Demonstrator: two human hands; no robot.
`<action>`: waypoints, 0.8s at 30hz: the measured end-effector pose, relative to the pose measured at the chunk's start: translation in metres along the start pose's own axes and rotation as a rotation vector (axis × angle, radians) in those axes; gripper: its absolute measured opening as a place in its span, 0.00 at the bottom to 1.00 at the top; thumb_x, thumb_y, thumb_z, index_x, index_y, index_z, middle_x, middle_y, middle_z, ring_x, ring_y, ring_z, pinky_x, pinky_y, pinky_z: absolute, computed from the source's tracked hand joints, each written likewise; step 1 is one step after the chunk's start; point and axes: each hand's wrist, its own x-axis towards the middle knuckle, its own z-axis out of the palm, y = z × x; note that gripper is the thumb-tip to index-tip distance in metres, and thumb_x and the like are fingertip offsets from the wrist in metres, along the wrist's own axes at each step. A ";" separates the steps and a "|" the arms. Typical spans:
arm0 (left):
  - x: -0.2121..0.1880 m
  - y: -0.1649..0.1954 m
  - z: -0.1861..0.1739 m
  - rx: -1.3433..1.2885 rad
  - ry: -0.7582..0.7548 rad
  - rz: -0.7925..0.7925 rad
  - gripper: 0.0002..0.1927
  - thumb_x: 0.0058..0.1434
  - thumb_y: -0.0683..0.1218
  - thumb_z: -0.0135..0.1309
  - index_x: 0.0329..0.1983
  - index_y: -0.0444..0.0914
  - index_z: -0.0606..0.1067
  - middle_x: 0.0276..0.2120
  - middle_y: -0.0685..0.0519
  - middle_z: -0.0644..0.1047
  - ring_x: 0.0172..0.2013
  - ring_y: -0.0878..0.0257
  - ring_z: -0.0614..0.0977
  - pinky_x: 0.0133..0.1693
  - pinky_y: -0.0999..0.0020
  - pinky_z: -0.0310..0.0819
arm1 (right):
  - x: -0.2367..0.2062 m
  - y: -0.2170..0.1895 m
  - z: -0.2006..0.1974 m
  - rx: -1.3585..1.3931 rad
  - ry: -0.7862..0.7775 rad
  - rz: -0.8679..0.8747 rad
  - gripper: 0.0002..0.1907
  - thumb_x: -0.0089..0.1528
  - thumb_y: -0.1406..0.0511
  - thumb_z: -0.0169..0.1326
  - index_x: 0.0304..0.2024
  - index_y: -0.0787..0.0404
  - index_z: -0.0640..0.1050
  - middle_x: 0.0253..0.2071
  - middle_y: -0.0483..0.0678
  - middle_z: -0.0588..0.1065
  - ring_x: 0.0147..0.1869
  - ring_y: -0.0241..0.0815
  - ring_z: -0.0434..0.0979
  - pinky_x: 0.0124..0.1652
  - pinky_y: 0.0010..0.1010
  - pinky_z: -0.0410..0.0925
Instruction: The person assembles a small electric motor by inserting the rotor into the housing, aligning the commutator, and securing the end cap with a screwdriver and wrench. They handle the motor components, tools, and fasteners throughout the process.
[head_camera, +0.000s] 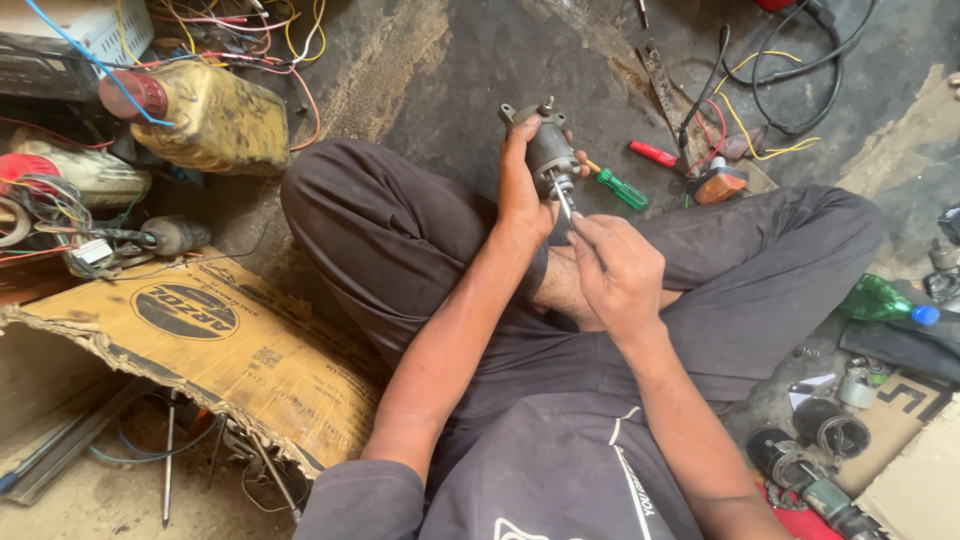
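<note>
I'm looking down at a grimy concrete floor (480, 70) w/ the person sitting cross-legged on it, dark trousers filling the middle. At 8 o'clock lies a big torn cardboard sheet (200, 350), flattened, prob. as a mat over the junk under it. At 10 o'clock a dirty yellow jerrycan (215, 120) lies on its side w/ a red cap, tangled in coloured wires.

Left hand (520, 195) is wrapped shut round a small grey motor-like part (548, 150), held up at 12 o'clock above the lap, shaft end tipped toward the other hand so it's easy to reach. Right hand (615, 270) is pinched closed on a thin metal tool (563, 198) whose tip meets the part's underside; can't tell exactly what the tip engages.

At 1 o'clock, near the knee, a green-handled screwdriver (622, 188) and a red-handled one (653, 154) lie on the floor, close for grabbing. An orange indicator lamp (720, 185) sits just beside them. At 3 o'clock a green bottle (880, 300) w/ blue cap lies flat.
</note>
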 end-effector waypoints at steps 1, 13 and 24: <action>-0.001 0.000 0.000 -0.009 0.002 -0.011 0.22 0.61 0.54 0.56 0.49 0.35 0.68 0.36 0.44 0.75 0.27 0.54 0.82 0.27 0.59 0.82 | -0.001 0.000 0.000 -0.003 0.012 0.014 0.09 0.62 0.75 0.62 0.45 0.68 0.79 0.41 0.56 0.78 0.42 0.52 0.81 0.41 0.36 0.72; -0.020 -0.009 0.005 0.131 -0.052 0.078 0.22 0.62 0.50 0.55 0.53 0.34 0.66 0.35 0.43 0.75 0.26 0.56 0.82 0.26 0.61 0.81 | 0.000 0.002 0.010 0.016 0.035 0.060 0.09 0.62 0.75 0.62 0.45 0.67 0.79 0.37 0.54 0.76 0.38 0.51 0.78 0.38 0.36 0.70; -0.028 -0.008 0.004 0.048 -0.095 -0.068 0.24 0.65 0.59 0.46 0.48 0.33 0.69 0.35 0.45 0.77 0.28 0.56 0.82 0.29 0.60 0.82 | 0.004 0.012 0.016 -0.055 0.069 -0.017 0.09 0.61 0.74 0.64 0.43 0.64 0.79 0.38 0.51 0.76 0.44 0.52 0.76 0.44 0.39 0.69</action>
